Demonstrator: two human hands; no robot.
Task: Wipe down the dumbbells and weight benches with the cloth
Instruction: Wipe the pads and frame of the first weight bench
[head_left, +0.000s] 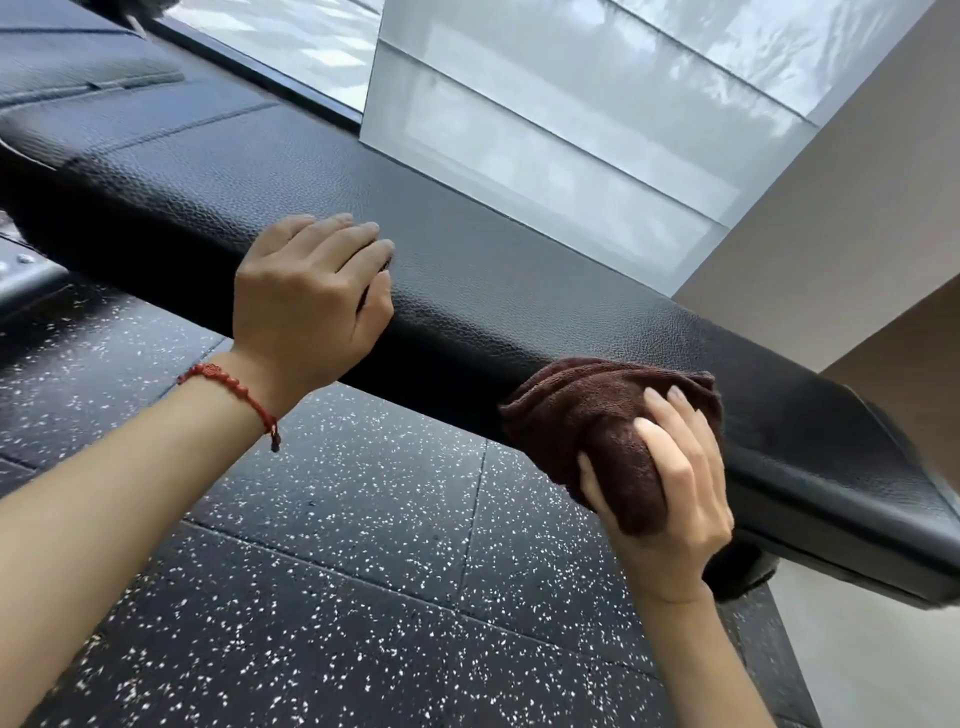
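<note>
no writing readable. right hand (670, 483) grips bunched brown cloth (587, 410) against bench (467, 280) edge. left hand (306, 301) beside it, fingers loosely straight, resting on bench top.

I saw the desk (467, 291), black with a pebbled leather grain, crossing the frame. At lower right my right hand (670, 499) held a dark brown cloth (597, 415). A red beaded bracelet (234, 395) ringed my left wrist. The floor (363, 571) below was black, speckled white.
</note>
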